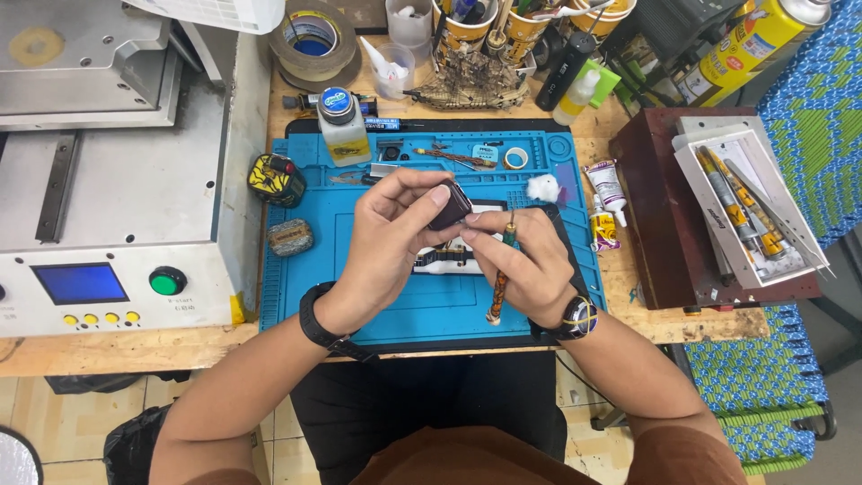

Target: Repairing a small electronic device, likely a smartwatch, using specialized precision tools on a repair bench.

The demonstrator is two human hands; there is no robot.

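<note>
Blue silicone work mat (422,305) covers the middle of the wooden bench (135,346), and everything below is placed against it. Above the mat's centre, the left hand (388,235) is closed around a small dark block-shaped part (450,205), thumb and fingers pinching it up off the mat. The right hand (525,260) is wrapped around a slim tool with a mottled brown handle (499,286), its tip up against the underside of the dark part. Under both hands a flat black-and-white device (449,260) lies on the mat, mostly hidden.

My reading is that the work is midway: the part is lifted clear and being worked with the tool, and it is not set back on the device; how much cleaning or prying is finished cannot be told.

Counted: two hands, each with one wristband; one dark part; one handled tool. On the mat's far edge stand one clear bottle with a blue cap (342,126), one small tape ring (515,158) and one white cotton wad (542,188). Left of the mat sit one yellow-and-black gadget (275,178) and one stone-like lump (291,237). Right of the mat lie two small glue tubes (607,187). Beyond its far-left corner is one large tape roll (312,38).
</note>
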